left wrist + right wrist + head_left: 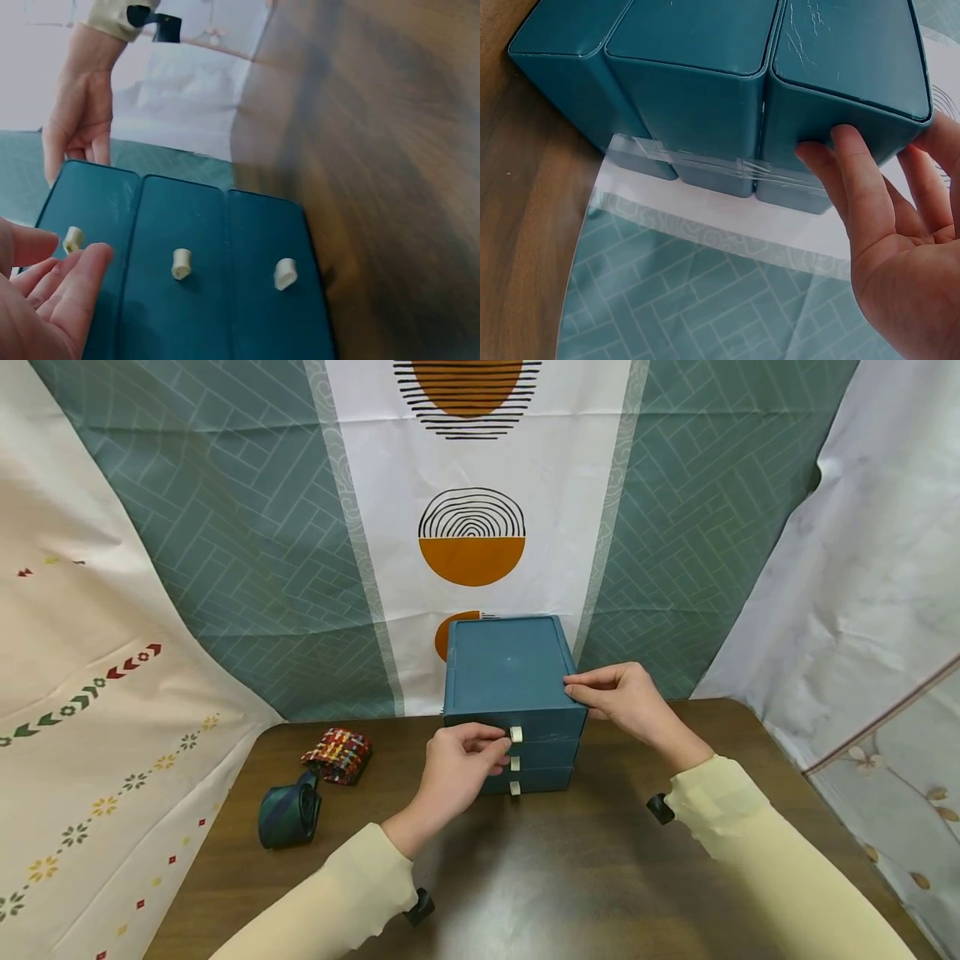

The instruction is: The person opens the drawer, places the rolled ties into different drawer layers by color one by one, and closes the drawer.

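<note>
A blue-green box of three stacked drawers [517, 664] stands on the table against the back cloth. Each drawer front has a small cream knob. My left hand [467, 762] is at the top drawer, its fingertips right by the top knob [516, 734]. In the left wrist view its thumb and fingers are apart, with that knob [73, 238] just beyond them. My right hand [626, 697] holds the box's upper right edge, thumb over the top. Its fingers [866, 187] press against the side of the top drawer in the right wrist view.
To the left lie a rolled dark green striped tie [288, 814] and a rolled multicolour woven piece [341, 756]. The brown wooden table [570, 877] extends in front of the box. Patterned cloths [262, 568] hang behind and at both sides. Clear tape [705, 161] runs across the box's side.
</note>
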`<state>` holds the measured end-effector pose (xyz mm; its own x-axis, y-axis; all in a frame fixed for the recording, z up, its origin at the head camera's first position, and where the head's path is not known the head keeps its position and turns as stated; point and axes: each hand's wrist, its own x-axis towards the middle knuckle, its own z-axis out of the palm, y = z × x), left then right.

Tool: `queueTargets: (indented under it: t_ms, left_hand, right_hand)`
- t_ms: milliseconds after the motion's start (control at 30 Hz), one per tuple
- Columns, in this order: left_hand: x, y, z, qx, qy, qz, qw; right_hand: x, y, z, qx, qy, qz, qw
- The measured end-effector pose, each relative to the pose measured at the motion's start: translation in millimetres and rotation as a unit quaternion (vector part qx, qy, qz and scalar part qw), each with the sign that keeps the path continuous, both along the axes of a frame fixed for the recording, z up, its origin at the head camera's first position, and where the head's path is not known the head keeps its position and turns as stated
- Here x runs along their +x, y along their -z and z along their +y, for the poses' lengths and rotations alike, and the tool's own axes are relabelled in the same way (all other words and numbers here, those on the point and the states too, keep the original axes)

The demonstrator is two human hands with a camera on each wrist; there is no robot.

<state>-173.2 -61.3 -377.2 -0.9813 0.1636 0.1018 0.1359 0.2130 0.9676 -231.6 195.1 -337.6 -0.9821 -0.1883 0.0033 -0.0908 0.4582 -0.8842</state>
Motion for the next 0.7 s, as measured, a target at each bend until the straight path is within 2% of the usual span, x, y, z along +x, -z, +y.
queueTargets:
  t_ms: [133, 233, 300, 500, 700]
  left_hand:
    - [9.1, -6.9, -3.6, -0.005, 0.014, -0.017, 0.9997]
    - [11.8, -6.1, -5.4, -0.019, 0.029, -0.027, 0.9990]
    - [9.6, 0.6, -5.6, -0.027, 0.031, -0.031, 0.9986]
    - [-4.0, 30.0, -3.2, -0.050, 0.021, -0.030, 0.9981]
    - [-8.9, 40.7, 2.5, -0.069, 0.034, -0.035, 0.9965]
  right_hand:
    - [-1.4, 1.1, 1, 0.000, 0.000, -0.002, 1.0000]
    - [-1.9, 0.7, 0, 0.003, -0.003, -0.003, 1.0000]
    - [-1.5, -0.4, 0, 0.004, -0.007, -0.002, 1.0000]
    - [-1.6, 0.0, -1, -0.001, -0.006, 0.000, 1.0000]
    - [-1.6, 2.1, 1, -0.004, 0.000, -0.003, 1.0000]
